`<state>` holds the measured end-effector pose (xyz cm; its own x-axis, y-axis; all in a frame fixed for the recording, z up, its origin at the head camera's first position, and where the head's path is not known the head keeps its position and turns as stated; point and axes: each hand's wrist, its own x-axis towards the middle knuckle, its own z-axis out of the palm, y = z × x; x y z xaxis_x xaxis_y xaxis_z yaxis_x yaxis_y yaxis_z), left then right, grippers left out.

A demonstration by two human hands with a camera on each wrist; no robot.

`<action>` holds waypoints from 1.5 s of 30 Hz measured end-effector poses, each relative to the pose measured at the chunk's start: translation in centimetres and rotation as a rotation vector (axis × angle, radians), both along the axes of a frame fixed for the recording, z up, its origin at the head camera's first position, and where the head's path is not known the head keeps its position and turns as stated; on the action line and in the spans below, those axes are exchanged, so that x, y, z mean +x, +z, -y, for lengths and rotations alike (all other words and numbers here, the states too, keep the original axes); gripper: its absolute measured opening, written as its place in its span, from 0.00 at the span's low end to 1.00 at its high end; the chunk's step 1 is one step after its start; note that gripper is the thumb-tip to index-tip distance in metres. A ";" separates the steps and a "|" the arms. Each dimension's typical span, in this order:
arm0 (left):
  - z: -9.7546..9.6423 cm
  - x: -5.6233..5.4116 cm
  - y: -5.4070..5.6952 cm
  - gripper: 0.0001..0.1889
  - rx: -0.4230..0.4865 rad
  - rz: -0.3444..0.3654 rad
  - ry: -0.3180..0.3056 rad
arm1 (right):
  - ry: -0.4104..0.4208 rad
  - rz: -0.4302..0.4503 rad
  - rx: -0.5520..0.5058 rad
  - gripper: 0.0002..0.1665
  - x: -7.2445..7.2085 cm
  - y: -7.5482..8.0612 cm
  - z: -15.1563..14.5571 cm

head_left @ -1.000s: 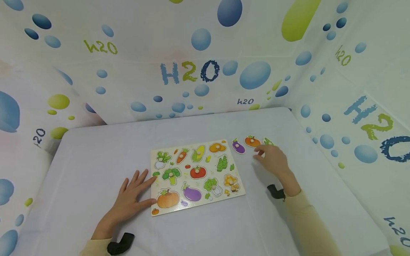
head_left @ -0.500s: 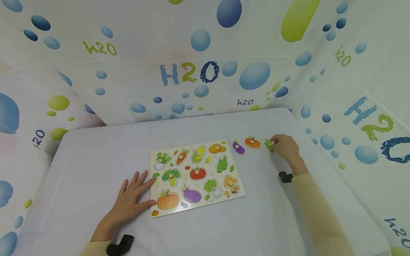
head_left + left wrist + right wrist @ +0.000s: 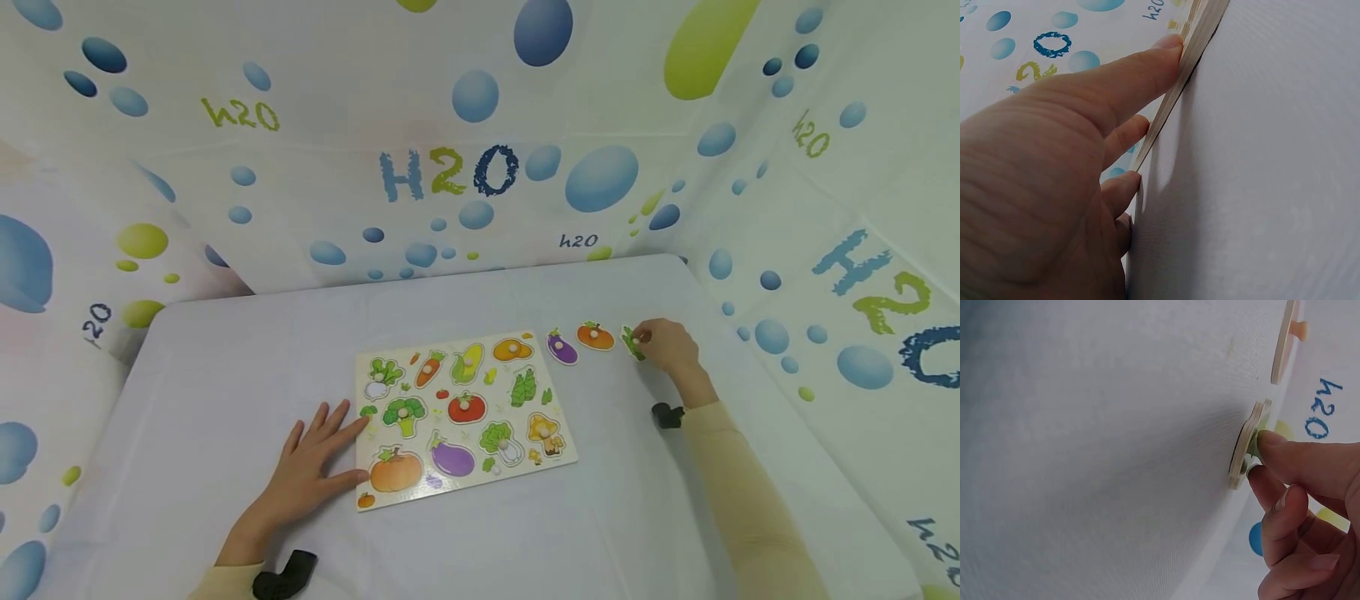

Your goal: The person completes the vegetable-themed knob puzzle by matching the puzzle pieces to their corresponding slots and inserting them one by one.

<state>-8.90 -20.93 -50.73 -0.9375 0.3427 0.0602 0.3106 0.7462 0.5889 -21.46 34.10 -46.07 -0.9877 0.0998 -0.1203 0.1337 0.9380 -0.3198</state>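
Note:
On the white cloth lies a wooden vegetable puzzle board (image 3: 487,435). My left hand (image 3: 303,467) spreads its fingers at the board's left edge, thumb and forefinger touching the rim; the left wrist view shows the thumb against the wooden side. Beyond the board's far right, my right hand (image 3: 671,348) pinches a green asparagus puzzle piece (image 3: 1244,447) by its knob between thumb and forefinger. The piece is partly covered by the fingers, low over the cloth. To its left are a pumpkin piece (image 3: 595,336) and an eggplant piece (image 3: 562,347), each with a knob.
Several pieces with knobs sit in the board, among them a tomato (image 3: 467,408) and broccoli (image 3: 405,415). The printed pumpkin (image 3: 396,472), eggplant and asparagus show no knobs. A curtain (image 3: 322,167) with blue and green drops hangs behind the table.
My right hand has moved right from near the pumpkin piece to the asparagus piece and now pinches its knob. My left hand stays at the board's edge.

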 end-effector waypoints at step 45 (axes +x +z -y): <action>-0.1 0.0 0.0 0.39 -0.009 -0.008 0.008 | 0.111 -0.181 -0.029 0.10 3.2 2.2 6.9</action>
